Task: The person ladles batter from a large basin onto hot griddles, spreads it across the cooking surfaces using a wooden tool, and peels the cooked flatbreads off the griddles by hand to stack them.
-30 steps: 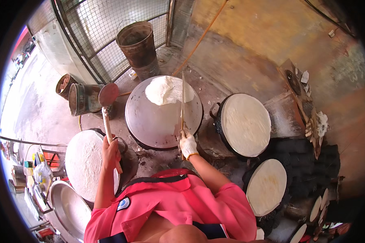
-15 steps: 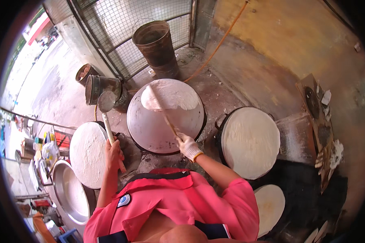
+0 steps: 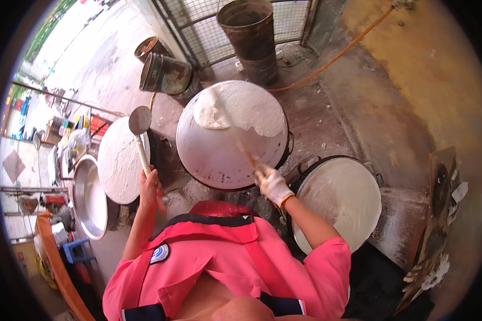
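My left hand [image 3: 151, 188] is wrapped round the pale handle of a ladle [image 3: 140, 120], whose round bowl hangs over the far edge of the left griddle's batter sheet [image 3: 114, 166]. In a white glove, my right hand [image 3: 273, 184] grips a thin wooden spreader stick [image 3: 244, 150] that slants up over the middle griddle [image 3: 214, 163]. The stick's far end is blurred above a thick lump of white batter [image 3: 210, 113]. From this lump, a thinner layer [image 3: 260, 107] covers the griddle's far and right part; its near part is bare metal.
On the right, another round griddle carries a pale sheet [image 3: 340, 200]. A wide metal basin [image 3: 78, 198] stands at the left. Beyond the griddles are rusty buckets [image 3: 246, 37], a tipped metal bucket [image 3: 163, 74] and an orange hose [image 3: 332, 61]. Worn boards [image 3: 436, 214] lean at the right wall.
The view has shifted and turned. On the middle griddle, the batter layer now reaches farther down the right side, and the stick has swept across it. Both hands keep their holds.
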`<action>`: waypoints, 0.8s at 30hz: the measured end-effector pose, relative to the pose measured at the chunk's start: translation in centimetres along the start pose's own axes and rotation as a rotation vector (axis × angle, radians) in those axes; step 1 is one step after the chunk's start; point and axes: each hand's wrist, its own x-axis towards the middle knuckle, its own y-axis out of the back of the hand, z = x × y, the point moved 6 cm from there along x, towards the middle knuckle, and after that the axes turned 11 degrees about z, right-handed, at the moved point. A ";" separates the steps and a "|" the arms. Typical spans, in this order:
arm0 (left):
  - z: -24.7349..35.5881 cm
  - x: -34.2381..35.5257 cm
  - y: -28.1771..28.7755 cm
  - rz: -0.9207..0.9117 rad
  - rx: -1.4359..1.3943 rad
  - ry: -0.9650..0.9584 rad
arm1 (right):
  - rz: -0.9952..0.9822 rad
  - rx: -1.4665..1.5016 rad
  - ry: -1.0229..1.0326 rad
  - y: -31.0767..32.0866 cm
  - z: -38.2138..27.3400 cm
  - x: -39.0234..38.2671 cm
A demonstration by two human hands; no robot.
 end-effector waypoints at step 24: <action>-2.4 -0.3 0.3 0.256 -0.155 -0.038 | -0.410 -0.035 0.230 3.5 1.8 4.5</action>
